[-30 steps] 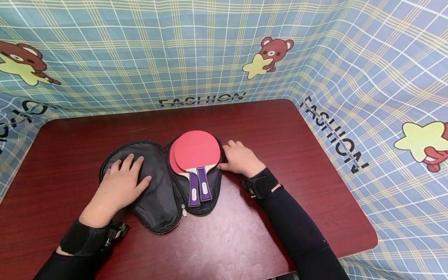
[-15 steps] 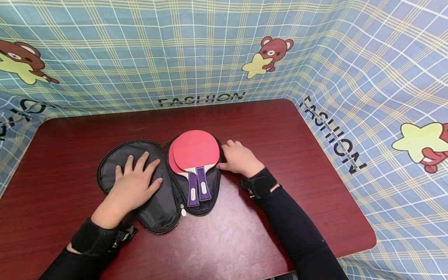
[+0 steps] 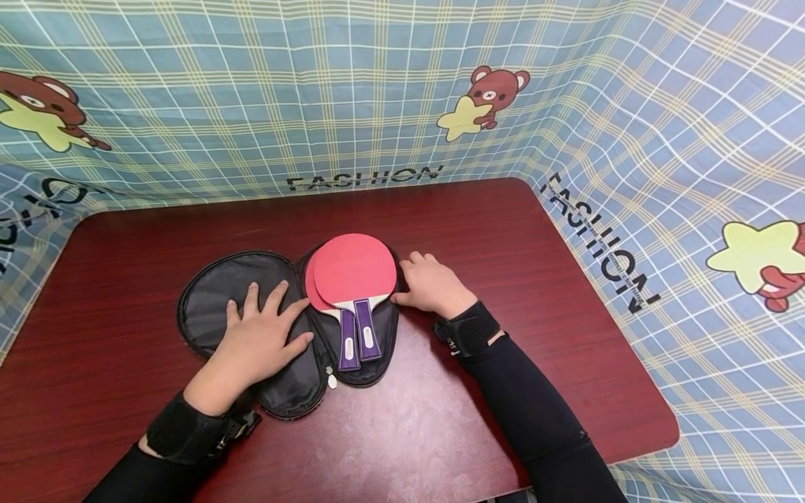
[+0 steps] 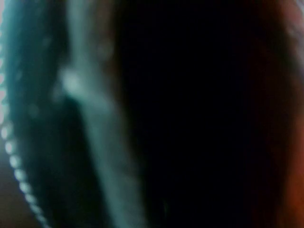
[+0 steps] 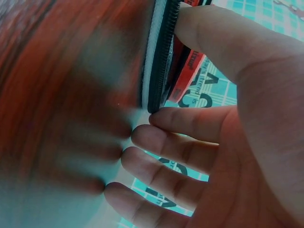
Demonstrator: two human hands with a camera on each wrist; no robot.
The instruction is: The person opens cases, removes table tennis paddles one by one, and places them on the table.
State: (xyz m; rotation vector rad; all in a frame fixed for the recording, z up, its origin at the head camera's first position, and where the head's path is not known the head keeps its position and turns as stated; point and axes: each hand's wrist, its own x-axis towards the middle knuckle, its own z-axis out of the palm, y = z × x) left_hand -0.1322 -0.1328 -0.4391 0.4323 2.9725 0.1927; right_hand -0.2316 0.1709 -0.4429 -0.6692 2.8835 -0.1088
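Note:
An unzipped black paddle case (image 3: 210, 300) lies spread in two halves on the table. In its right half sit two table tennis paddles, one (image 3: 355, 269) overlapping the other (image 3: 311, 290), with red faces and purple handles. My left hand (image 3: 258, 342) rests on the left half, fingers spread, its index fingertip at the rear paddle's edge. At the outer rim of the right half is my right hand (image 3: 434, 286). The right wrist view shows its thumb (image 5: 204, 28) against the zippered rim (image 5: 164, 57), other fingertips down on the tabletop. Blurred dark fabric and zipper teeth (image 4: 16, 161) fill the left wrist view.
A dark red wooden table (image 3: 516, 335) with rounded corners carries everything. Plaid cloth (image 3: 239, 105) with printed bears hangs along its back and right side. The zipper pull (image 3: 331, 378) lies at the front, where the case halves meet.
My left hand has slid rightward across the left half of the case, its fingers spreading towards the paddles. The right hand, case and paddles have stayed in place.

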